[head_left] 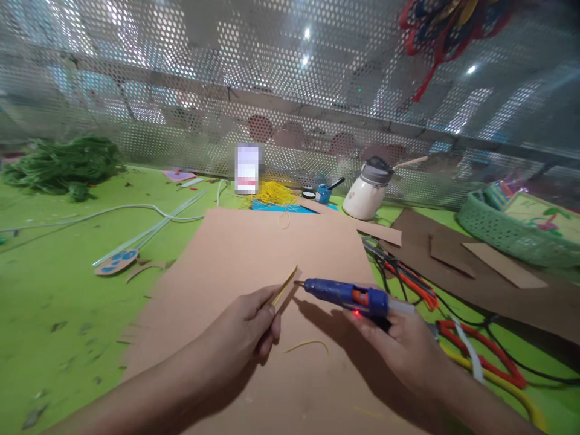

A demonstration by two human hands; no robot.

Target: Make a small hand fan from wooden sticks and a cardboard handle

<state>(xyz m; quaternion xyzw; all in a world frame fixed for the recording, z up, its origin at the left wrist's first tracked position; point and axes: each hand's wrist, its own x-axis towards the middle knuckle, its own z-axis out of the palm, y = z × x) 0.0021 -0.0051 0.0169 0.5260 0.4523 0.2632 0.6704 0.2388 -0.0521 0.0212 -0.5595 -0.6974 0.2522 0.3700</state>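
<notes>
Pinched between the fingers of my left hand (pixel 256 323) is a thin yellow strand (pixel 286 285), its end pointing up and right. My right hand (pixel 408 338) grips a blue hot glue gun (pixel 347 294) with a red light glowing on it. The gun's metal nozzle points left, close to the strand; whether they touch I cannot tell. Both hands are above a large sheet of tan cardboard (pixel 217 260). A curved piece of yellow string (pixel 308 344) lies on the cardboard between them.
Scissors with red handles (pixel 484 356), a cutter and black cord lie at right by brown cardboard (pixel 453 278). Behind are a white jar (pixel 366 192), a blue paint pot (pixel 323 193), yellow string (pixel 274 193) and a phone (pixel 247 168). A green basket (pixel 512 229) stands far right; green strands (pixel 63 163) lie left.
</notes>
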